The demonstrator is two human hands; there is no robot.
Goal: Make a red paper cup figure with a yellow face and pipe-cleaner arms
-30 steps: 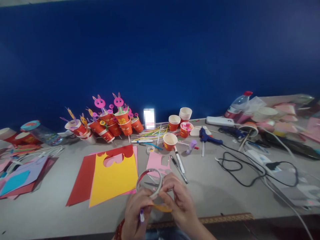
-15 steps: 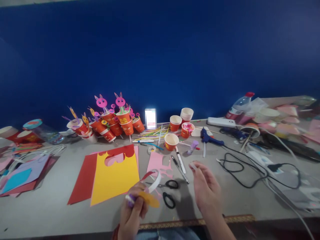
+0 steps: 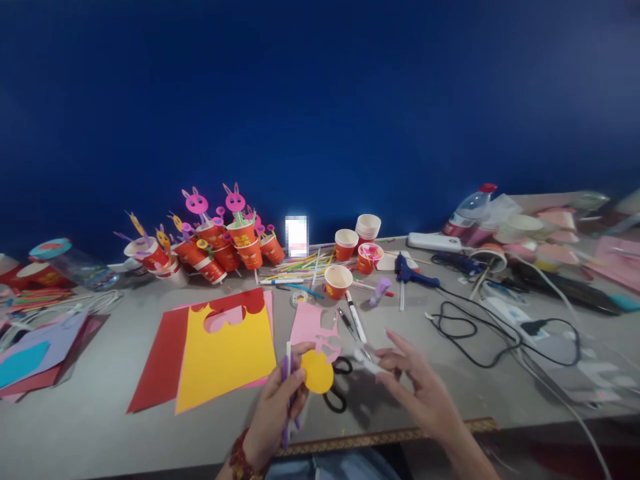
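Observation:
My left hand [image 3: 280, 390] is closed around a yellow paper circle [image 3: 317, 372] and some thin purple and white sticks [image 3: 287, 417]. The circle faces me, and the sticks run upright past the fingers. To the right, my right hand [image 3: 417, 383] pinches a blurred white strip [image 3: 367, 362] between thumb and fingers. Black-handled scissors [image 3: 336, 400] lie on the table behind the yellow circle, partly covered by it. Just beyond are a cut pink paper sheet [image 3: 306, 327], a white marker [image 3: 356, 317] and a dark pen [image 3: 346, 320].
Red and yellow paper sheets [image 3: 225, 360] lie to the left. Decorated red paper cups [image 3: 245, 247] stand at the back. A blue glue gun [image 3: 413, 272], with its black cable [image 3: 470, 363], lies to the right. A paper cup [image 3: 338, 283] and a purple glue stick [image 3: 380, 292] stand mid-table.
My left hand has turned, so the yellow circle now faces me and the sticks stand upright. The curled white strip near it is gone; a white strip shows in my right hand.

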